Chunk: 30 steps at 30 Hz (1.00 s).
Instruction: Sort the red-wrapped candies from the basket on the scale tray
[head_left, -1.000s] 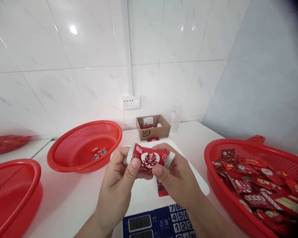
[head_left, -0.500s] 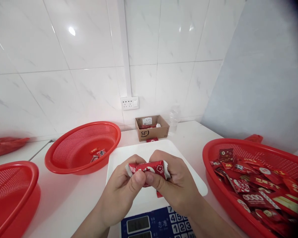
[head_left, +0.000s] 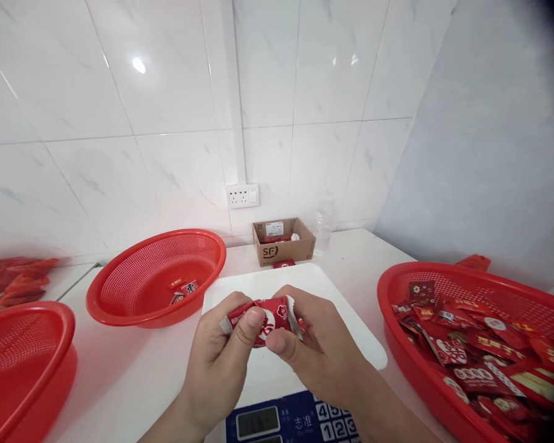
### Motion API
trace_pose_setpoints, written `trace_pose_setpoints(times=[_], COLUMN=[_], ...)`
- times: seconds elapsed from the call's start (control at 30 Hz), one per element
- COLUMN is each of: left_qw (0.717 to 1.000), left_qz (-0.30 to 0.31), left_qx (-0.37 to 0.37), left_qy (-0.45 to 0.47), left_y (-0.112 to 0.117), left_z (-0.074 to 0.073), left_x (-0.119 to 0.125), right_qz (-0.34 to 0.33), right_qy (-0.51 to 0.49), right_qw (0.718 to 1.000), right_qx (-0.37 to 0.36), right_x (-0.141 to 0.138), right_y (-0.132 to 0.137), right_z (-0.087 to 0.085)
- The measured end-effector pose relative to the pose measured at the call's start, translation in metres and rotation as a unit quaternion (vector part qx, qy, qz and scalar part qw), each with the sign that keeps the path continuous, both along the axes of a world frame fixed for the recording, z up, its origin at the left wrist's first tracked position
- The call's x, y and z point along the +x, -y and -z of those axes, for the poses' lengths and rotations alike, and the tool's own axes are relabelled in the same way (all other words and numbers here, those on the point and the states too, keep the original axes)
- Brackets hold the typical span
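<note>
Both my hands pinch one red and white candy packet [head_left: 264, 314] above the white pan of a scale [head_left: 351, 332]. My left hand [head_left: 224, 357] grips the packet's left end between thumb and fingers. My right hand [head_left: 311, 347] grips its right end, thumb pressed on the front. The packet is crumpled between them. Part of another red packet under my right hand is mostly hidden.
The scale's blue keypad and display [head_left: 286, 421] sit at the bottom. A red basket [head_left: 447, 394] full of red packets stands at the right. A red basket [head_left: 157, 277] with a few packets is at the back left, another red basket [head_left: 23, 363] at the far left. A cardboard box [head_left: 284, 243] and a clear bottle [head_left: 324, 227] stand by the wall.
The packet went from stretched flat and held up to squeezed and crumpled lower over the scale pan. Both hands moved down and closer together.
</note>
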<state>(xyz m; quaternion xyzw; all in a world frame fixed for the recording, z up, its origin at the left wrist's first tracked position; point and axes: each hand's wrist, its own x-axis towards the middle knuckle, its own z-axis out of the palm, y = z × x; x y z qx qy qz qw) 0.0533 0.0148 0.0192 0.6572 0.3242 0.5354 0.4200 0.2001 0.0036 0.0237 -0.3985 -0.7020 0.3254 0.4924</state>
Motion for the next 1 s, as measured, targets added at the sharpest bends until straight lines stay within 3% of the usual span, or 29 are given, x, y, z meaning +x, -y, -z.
trace_pose_setpoints(times=[0.1, 0.17, 0.3, 0.43, 0.6, 0.77, 1.0], left_qw=[0.999, 0.999, 0.991, 0.975, 0.974, 0.978, 0.978], left_qz=[-0.025, -0.011, 0.115, 0.205, 0.177, 0.160, 0.158], left_qx=[-0.006, -0.017, -0.051, -0.078, -0.100, -0.106, -0.115], left_qy=[0.024, 0.033, 0.034, 0.049, 0.101, 0.077, 0.072], left_y=[0.001, 0.000, -0.003, -0.001, 0.001, 0.003, 0.005], left_z=[0.000, 0.001, 0.000, -0.006, -0.006, 0.002, 0.001], left_x=[0.002, 0.002, 0.000, 0.000, 0.000, -0.004, -0.003], right_qz=[0.014, 0.018, -0.011, -0.060, -0.073, -0.097, -0.116], right_qy=[0.023, 0.029, -0.002, -0.052, -0.061, -0.064, -0.079], right_qw=[1.000, 0.999, 0.997, 0.996, 0.995, 0.992, 0.989], right_qx=[0.008, 0.031, 0.072, 0.049, 0.038, 0.047, 0.042], right_x=[0.000, 0.000, 0.000, -0.001, -0.001, 0.000, -0.001], right_y=[0.001, 0.001, 0.003, 0.002, 0.002, 0.003, 0.005], right_z=[-0.001, -0.002, -0.003, -0.002, 0.000, 0.000, 0.001])
